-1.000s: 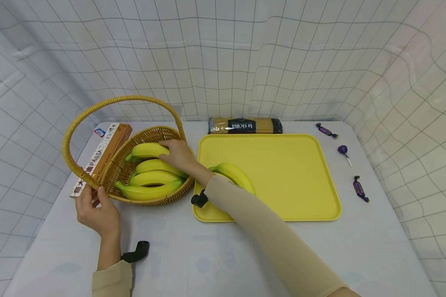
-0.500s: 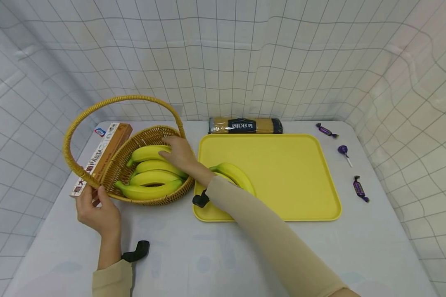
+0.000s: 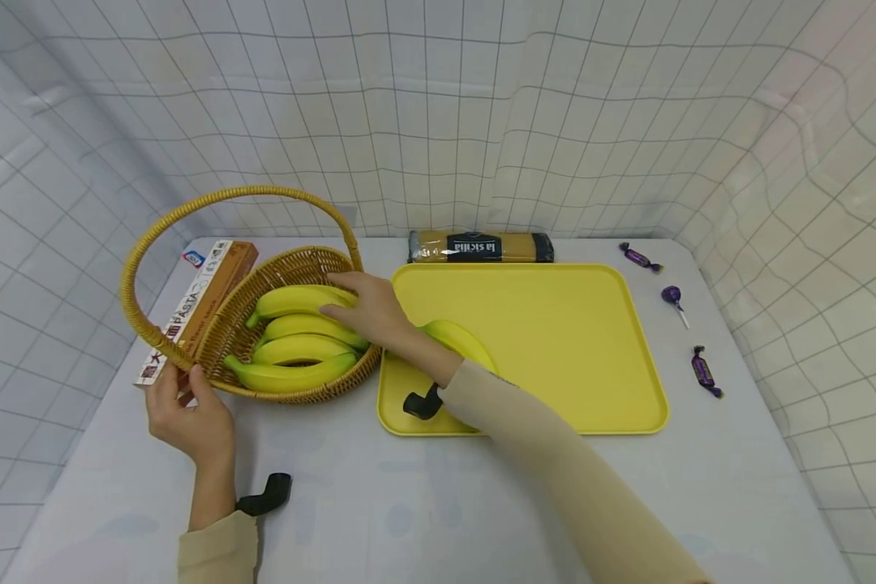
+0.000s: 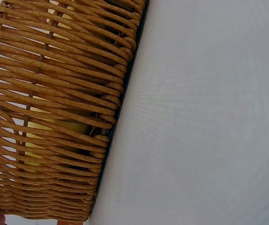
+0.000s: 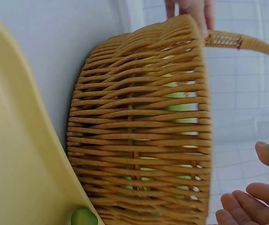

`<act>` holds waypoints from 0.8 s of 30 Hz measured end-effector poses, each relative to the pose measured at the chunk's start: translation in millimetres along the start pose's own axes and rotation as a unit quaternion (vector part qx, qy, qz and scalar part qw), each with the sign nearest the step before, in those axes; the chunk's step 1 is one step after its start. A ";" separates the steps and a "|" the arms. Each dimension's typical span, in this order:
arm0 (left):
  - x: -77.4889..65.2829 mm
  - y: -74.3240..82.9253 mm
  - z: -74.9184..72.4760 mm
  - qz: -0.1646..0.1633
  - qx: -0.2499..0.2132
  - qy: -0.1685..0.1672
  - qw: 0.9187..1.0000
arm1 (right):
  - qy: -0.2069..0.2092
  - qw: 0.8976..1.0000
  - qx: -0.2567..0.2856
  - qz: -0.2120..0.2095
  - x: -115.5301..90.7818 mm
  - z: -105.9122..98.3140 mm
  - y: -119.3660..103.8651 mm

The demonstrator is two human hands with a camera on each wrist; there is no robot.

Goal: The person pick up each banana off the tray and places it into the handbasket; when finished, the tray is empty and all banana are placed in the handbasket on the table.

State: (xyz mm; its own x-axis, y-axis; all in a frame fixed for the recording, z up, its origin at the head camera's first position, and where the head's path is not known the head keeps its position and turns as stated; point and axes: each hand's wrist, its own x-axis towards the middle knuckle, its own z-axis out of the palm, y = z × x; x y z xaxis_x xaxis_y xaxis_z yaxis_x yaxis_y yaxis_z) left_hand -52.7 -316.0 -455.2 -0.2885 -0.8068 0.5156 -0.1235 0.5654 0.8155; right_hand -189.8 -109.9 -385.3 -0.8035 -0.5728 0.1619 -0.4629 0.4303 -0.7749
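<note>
Now easing back with right grip (image 3: 371,309) spread and bare, leaving the rear banana (image 3: 294,300) just left of it (seemingly let go) in the basket (image 3: 317,265) pinched by left grip (image 3: 193,418).

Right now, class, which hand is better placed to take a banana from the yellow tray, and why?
The right hand, probably: its fingers are open and empty, its wrist over the yellow tray, near the banana. The left hand holds the wicker basket by its rim, farther away.
</note>
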 end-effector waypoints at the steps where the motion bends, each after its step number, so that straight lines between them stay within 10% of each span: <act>1: -0.1 0.3 0.2 -0.001 0.000 0.000 1.000 | 0.002 1.000 0.009 0.004 -4.5 -3.3 0.7; 24: 0.2 -0.5 0.0 0.000 -0.001 -0.003 1.000 | 0.099 0.991 0.064 0.065 -112.1 -87.4 72.2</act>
State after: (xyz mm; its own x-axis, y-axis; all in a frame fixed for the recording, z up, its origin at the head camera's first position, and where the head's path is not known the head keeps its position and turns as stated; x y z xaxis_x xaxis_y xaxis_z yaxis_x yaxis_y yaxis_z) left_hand -52.7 -316.4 -455.6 -0.2940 -0.8057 0.5142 -0.1223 0.5653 0.8158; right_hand -165.9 46.4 -406.0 -0.9169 -0.3649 0.1614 -0.3086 0.3921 -0.8666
